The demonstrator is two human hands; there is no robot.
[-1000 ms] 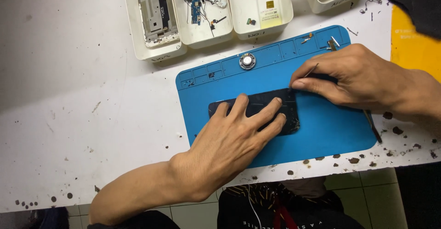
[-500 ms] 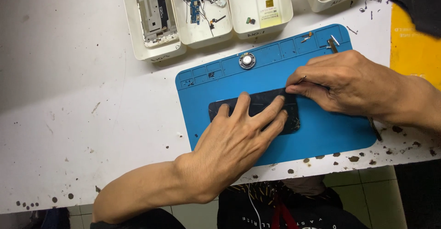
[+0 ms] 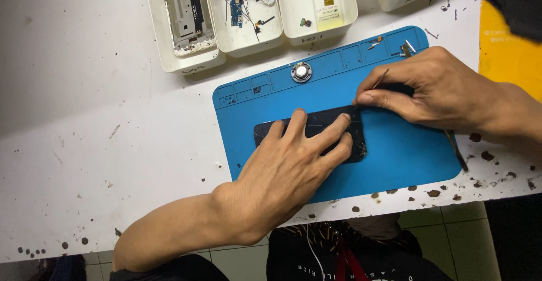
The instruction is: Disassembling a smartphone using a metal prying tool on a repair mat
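Since a second ago the right hand has rolled a bit, so the thin tool it pinches now sticks up and away toward 1 o'clock instead of lying hidden under the fingers. The left hand hasn't budged.

Going left to right: the left side of the table is bare white top with dark specks. The left hand comes in from 7 o'clock and lies flat with fingers spread, pressing down on the phone. That phone is dark, face up or back up I honestly can't tell, and its long axis runs 9 to 3 across the middle of the blue mat. So the left hand is the one on top of it. The right hand sits off its 3 o'clock end, thumb and forefinger closed on the tool, with the tip right at the phone's upper right corner, looks like touching the edge, though it's too small to be sure.

At 12 o'clock on the mat there's a small round metal part, and a few loose screws near the top right pockets.

Behind the mat, white trays hold a phone frame and little circuit boards. Far right there's a yellow sheet with dark cloth over its corner. Floor tiles show below the table edge.
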